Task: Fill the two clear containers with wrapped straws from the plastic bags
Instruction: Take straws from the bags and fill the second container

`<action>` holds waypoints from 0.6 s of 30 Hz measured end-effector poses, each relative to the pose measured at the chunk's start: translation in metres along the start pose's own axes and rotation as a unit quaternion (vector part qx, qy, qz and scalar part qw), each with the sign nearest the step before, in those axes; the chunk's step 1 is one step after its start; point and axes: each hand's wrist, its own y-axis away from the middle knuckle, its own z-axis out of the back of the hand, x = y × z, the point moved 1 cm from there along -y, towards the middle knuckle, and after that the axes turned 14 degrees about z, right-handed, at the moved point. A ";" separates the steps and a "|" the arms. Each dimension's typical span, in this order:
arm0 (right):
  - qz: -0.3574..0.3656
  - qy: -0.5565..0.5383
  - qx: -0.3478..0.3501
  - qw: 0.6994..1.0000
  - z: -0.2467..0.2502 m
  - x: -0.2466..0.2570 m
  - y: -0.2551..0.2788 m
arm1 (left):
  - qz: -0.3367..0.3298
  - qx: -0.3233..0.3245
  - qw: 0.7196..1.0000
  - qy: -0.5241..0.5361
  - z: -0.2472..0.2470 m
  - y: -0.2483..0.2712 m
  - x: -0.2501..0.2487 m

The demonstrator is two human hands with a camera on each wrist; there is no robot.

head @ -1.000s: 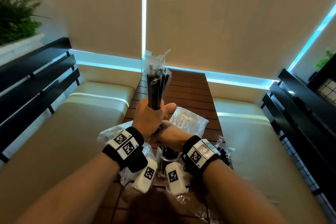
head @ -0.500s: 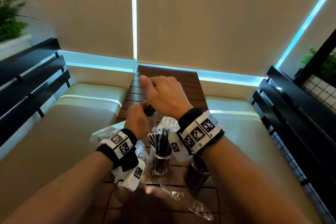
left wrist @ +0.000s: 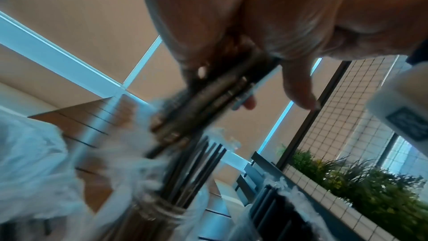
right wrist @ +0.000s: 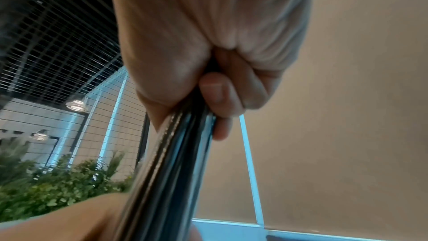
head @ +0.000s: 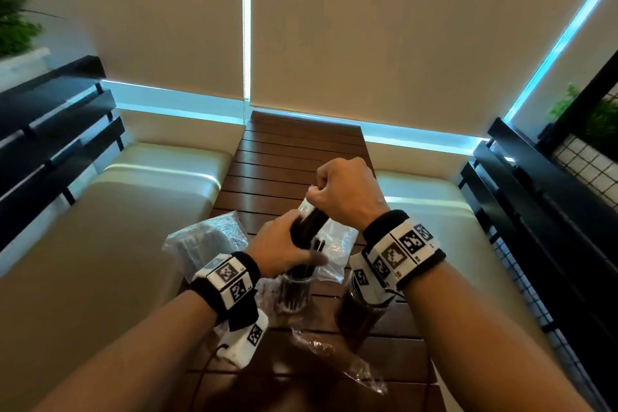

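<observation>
A bundle of black wrapped straws (head: pixel 309 227) slants over the left clear container (head: pixel 296 298), which holds several straws. My left hand (head: pixel 284 246) grips the bundle's lower part, just above the container's mouth. My right hand (head: pixel 334 191) holds the bundle's top end in a fist. The right wrist view shows those fingers curled round the straws (right wrist: pixel 171 162). The left wrist view shows the bundle (left wrist: pixel 208 98) above the container rim (left wrist: pixel 157 212). The second container (head: pixel 361 314) stands to the right, dark with straws and partly hidden by my right wrist.
A filled plastic bag (head: pixel 207 237) lies left of the containers and a crumpled one (head: pixel 337 244) behind them. An empty bag (head: pixel 334 354) lies at the near edge of the slatted wooden table (head: pixel 294 150). Cushioned benches flank the table.
The bundle, held upright and high by my left hand, has come down and tilted over the left container. My right hand rose from low by the containers to grip its top.
</observation>
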 end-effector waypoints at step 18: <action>-0.172 0.033 -0.022 0.984 -0.007 -0.035 0.015 | -0.034 0.020 0.923 -0.384 -0.027 0.002 0.101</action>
